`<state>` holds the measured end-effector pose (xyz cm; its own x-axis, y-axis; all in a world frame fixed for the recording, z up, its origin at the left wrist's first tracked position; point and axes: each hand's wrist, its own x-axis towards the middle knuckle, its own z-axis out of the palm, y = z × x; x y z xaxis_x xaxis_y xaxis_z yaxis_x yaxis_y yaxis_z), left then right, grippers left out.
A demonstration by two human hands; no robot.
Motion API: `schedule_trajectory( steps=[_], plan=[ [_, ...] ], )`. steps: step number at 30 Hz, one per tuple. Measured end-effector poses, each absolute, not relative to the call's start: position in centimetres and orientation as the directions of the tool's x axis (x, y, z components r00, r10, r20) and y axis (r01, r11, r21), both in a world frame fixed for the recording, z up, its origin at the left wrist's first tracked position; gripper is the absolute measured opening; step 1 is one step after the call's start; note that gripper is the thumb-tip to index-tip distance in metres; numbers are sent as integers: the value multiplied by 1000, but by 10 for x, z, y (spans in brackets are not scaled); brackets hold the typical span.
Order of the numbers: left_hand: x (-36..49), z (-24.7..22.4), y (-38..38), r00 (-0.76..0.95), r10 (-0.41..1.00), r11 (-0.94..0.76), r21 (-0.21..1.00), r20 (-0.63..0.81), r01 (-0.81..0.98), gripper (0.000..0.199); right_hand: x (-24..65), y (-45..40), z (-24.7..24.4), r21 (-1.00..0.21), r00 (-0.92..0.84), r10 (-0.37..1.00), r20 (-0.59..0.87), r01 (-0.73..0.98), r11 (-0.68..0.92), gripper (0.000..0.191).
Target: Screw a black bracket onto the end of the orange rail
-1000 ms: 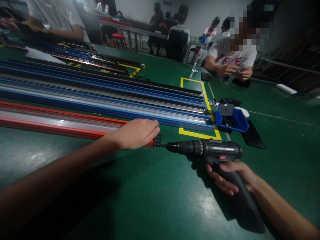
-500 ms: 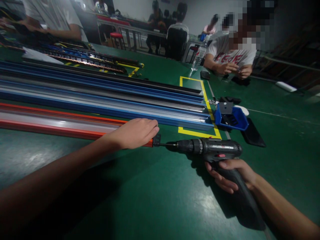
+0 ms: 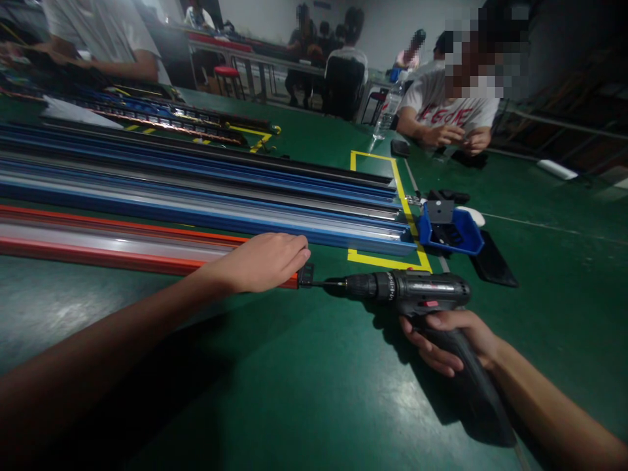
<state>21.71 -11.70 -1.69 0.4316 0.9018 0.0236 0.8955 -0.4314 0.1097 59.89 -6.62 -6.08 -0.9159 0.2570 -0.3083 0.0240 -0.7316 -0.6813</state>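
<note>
Orange channel (image 3: 122, 258); black pistol-shaped drill (image 3: 422, 288)

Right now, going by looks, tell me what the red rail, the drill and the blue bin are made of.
Red rail: probably painted or anodised metal, glossy; glare shows on its pale inner face.
Drill: probably plastic outside, mostly dull black, with a shinier strip on its side.
Blue bin: likely moulded plastic, judging by its even colour and smooth walls.

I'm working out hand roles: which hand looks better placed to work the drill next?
The right, I'd judge: the right hand grips the drill, its bit pointing at the black end piece. The left hand lies over the orange rail.
</note>
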Motion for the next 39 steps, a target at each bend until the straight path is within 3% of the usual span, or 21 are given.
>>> schedule_trajectory(
  steps=[39],
  plan=[
    [219,-14,-117,408,913,-406,106,5,908,42,600,-68,-59,-648,-919,252,-304,6,-761,27]
  ],
)
